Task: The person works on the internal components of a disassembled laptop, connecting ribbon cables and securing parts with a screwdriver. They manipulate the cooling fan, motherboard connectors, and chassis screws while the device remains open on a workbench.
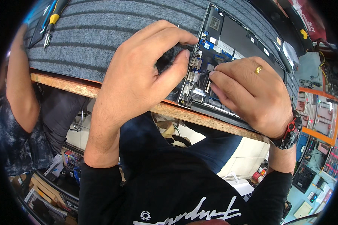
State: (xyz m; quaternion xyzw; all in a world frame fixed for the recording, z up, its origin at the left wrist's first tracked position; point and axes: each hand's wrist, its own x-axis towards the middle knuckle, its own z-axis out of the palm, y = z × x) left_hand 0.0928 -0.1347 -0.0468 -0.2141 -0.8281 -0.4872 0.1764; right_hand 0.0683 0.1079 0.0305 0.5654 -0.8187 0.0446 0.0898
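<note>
An opened laptop base (236,32) lies on the grey ribbed mat, its inner boards, blue parts and ports exposed. My left hand (139,63) is at its left edge, with thumb and index finger apart and their tips at the rim. Over the circuit board (204,75), the fingertips of my right hand (251,88) are pinched together beside a small grey tab (210,68). Whether they grip that tab or another small part is hidden by the fingers. A black watch (291,129) and a ring are on my right arm and hand.
The ribbed mat (86,33) covers a table with a wooden front edge (169,110). A yellow-black screwdriver (55,17) lies at the far left, near another person's arm (20,75). Right of the table stand orange-framed shelves (319,131) with parts.
</note>
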